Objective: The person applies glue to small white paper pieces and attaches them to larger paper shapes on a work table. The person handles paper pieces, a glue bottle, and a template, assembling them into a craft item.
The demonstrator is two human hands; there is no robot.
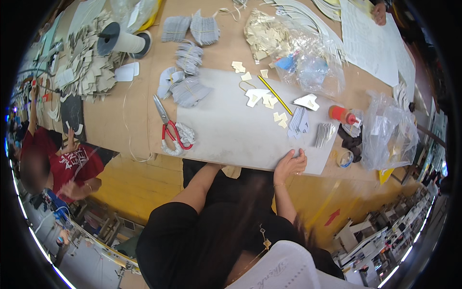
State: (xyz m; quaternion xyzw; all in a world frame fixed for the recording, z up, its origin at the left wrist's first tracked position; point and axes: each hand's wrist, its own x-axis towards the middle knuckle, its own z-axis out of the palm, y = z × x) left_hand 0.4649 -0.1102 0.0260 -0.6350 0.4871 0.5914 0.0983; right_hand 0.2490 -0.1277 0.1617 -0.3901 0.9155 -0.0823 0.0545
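Near side first: our left forearm (196, 189) ran to the worktable (108, 120) edge, the hand hidden below it, so we couldn't tell its fingers. Our right hand (289, 165) rested on the near edge of the grey sheet (231, 132), thumb apart from the fingers, nothing visibly pinched. Sheet lay flat on the table in front of us. Handling, our judgement: light palm on the sheet, weight off the edge, sleeve and wrist clear of the stack of grey slips (325, 135) just beyond the hand, since a nudge could have fanned it. Loose cream cut-outs (257, 98) looked easy to drag; the red-handled shears (165, 118) lay blades away from us, a sensible way to leave them. Yellow pencil (275, 95) lay among the pieces. Red bottle (340, 114) lay on its side, so we'd have checked its cap. Writing, same order: script lettering on the white fabric (281, 267) below us, a red arrow (332, 217) on the floor, a small dark mark on the grey pieces (298, 121), unreadable; white lettering on a co-worker's red shirt (79, 161). Any bottle label was too small to make out.
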